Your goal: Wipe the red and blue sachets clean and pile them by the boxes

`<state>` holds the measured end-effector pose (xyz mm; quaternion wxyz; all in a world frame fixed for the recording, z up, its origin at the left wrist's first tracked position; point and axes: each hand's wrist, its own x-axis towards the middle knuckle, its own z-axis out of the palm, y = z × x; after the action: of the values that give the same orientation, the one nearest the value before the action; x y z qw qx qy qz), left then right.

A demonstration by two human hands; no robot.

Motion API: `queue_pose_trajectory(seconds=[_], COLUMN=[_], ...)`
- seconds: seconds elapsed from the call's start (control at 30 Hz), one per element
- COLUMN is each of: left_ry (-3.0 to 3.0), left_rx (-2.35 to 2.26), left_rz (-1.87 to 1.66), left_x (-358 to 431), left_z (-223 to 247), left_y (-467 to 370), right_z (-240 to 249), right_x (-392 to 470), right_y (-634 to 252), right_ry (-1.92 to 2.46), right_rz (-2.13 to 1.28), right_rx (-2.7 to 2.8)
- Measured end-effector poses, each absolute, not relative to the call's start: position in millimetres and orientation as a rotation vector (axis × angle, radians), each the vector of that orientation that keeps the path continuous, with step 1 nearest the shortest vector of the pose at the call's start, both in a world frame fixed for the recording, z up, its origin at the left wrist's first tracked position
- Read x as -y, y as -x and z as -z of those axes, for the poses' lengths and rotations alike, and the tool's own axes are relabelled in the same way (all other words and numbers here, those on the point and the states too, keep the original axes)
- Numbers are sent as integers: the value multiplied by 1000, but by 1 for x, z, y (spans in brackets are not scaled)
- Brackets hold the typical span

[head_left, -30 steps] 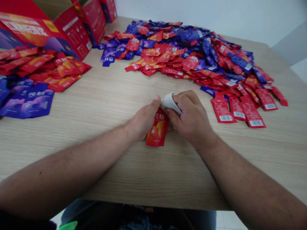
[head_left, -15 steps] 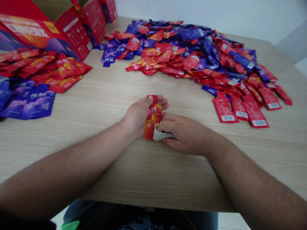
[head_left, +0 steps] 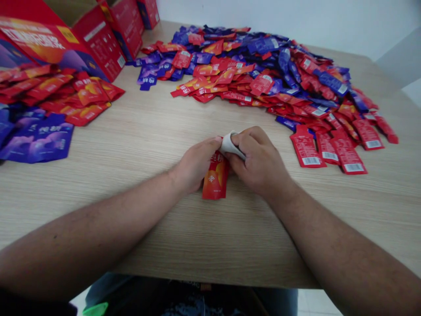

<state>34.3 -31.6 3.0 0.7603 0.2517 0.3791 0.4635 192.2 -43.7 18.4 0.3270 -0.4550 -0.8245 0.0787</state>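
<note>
My left hand is closed on a red and orange pouch, its thumb near the narrow top end. The pouch's wide bottom end points toward me, printed side up. In my right hand is a folded light grey cloth, looped around the fingertips. It presses against the pouch's top end, beside my left thumb. That end of the pouch is mostly covered by the cloth and fingers.
A long heap of red and purple pouches spreads across the back of the table. At left, red pouches and purple pouches lie before an open red box. The table's front edge is close to my body.
My right hand with the cloth has moved from the pouch's lower end up to its top. The pouch has shifted slightly toward me, and my left fingers have curled around it.
</note>
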Motion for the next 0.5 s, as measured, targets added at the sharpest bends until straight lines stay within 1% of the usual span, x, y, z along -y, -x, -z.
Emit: queue_pose_trajectory(seconds=[0.17, 0.3, 0.5], left_ry=[-587, -537, -501], left_rx=[-824, -926, -884], left_rz=[-981, -988, -1038], left_x=[29, 28, 28], left_z=[-7, -12, -13], left_y=[-29, -27, -26], right_z=[-24, -30, -37], right_x=[54, 63, 70], right_y=[-189, -183, -181], right_ry=[1117, 997, 881], right_rz=[-325, -418, -454], right_rx=[2339, 2492, 2617])
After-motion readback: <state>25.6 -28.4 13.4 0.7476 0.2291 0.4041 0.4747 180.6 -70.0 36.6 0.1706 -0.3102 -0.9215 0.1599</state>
